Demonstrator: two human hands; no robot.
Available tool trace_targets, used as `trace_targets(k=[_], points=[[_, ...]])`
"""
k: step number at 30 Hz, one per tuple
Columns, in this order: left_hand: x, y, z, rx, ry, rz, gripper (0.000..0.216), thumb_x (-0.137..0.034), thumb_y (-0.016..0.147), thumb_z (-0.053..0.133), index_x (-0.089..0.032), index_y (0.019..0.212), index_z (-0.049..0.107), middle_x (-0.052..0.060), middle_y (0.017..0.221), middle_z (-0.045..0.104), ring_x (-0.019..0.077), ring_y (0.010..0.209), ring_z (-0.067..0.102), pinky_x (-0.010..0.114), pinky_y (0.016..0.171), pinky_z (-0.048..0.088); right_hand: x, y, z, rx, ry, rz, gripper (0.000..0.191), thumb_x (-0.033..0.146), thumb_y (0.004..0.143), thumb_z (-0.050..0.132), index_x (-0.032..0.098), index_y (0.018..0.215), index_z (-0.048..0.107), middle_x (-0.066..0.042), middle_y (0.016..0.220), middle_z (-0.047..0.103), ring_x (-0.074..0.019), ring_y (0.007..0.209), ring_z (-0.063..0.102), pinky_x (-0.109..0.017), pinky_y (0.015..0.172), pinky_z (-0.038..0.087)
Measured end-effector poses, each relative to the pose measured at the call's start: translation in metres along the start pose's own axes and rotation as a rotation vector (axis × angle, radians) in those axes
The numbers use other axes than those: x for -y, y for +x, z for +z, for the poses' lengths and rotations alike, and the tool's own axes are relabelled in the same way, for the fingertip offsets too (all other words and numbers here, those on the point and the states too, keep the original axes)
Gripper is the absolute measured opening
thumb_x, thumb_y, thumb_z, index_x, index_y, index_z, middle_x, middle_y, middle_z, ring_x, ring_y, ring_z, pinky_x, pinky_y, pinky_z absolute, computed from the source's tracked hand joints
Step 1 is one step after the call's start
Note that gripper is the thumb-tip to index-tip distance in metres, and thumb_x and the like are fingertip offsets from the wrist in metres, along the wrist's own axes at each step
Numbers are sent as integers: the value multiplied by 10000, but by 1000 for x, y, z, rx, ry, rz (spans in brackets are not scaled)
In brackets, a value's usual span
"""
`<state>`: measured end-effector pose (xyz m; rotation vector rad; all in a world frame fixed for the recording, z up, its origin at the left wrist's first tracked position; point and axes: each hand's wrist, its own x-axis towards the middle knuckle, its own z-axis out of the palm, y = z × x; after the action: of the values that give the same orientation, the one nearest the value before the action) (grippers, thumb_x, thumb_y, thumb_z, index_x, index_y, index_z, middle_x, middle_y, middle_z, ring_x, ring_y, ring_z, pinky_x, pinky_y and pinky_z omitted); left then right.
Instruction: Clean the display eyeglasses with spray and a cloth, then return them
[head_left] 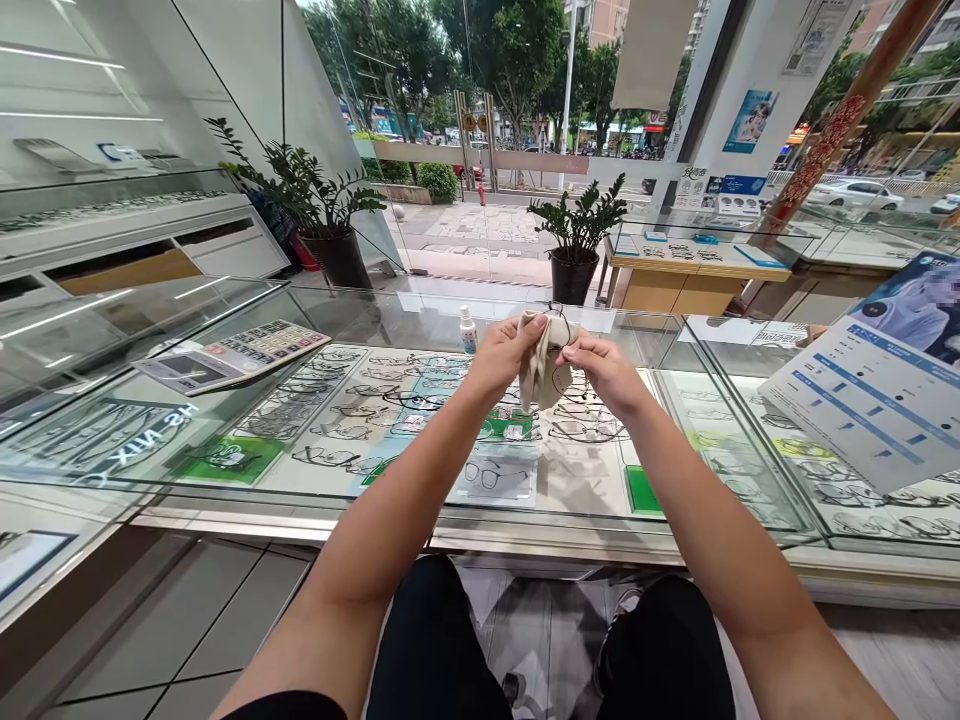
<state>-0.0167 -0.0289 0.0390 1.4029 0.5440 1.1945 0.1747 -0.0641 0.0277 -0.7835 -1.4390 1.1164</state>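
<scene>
Currently both hands are up over the glass display counter [315, 300], held together around one pair of eyeglasses [559, 350] wrapped in a beige cleaning cloth [536, 370]. Left hand [504, 352] is pinched shut on the cloth at its top edge, thumb and fingers pressing fabric against what looks like a lens. Right hand [609, 370] is closed on the eyeglasses from the other side, fingertips on the thin dark frame.

Handling, my read: the eyeglasses are light and fragile, with a thin wire rim that would bend easily and lenses that would scratch or smudge. Best held by the rim or bridge, not by the lens faces. The cloth is soft and limp and hangs down between the hands, so it takes any shape.

Looks: dark thin frame, mostly hidden by the cloth; only part of the rim and a bit of one temple show. Lens shape: cannot tell.

Around them: small spray bottle [468, 330] standing on the counter just left of the hands, calculator [232, 355] further left, printed chart [870, 400] on the right, rows of frames under the glass.
</scene>
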Motion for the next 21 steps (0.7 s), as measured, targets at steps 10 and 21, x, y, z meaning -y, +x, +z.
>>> trace_targets(k=[10, 21], points=[[-8, -1, -5, 54, -12, -1, 527, -547, 684, 1094, -156, 909, 821, 45, 832, 803, 160, 723, 703, 278, 707, 560, 0, 0, -3, 20, -25, -15, 444, 670, 799, 913, 245, 725, 809, -36, 915, 635, -230, 948, 555, -394, 968, 454], [-8, -7, 7, 40, -35, 17, 605, -461, 585, 1141, -172, 983, 790, 36, 823, 805, 186, 724, 723, 310, 716, 595, -1, -2, -1, 65, 47, -4, 552, 773, 752, 957, 238, 741, 819, -28, 881, 651, -215, 915, 563, -377, 924, 467]])
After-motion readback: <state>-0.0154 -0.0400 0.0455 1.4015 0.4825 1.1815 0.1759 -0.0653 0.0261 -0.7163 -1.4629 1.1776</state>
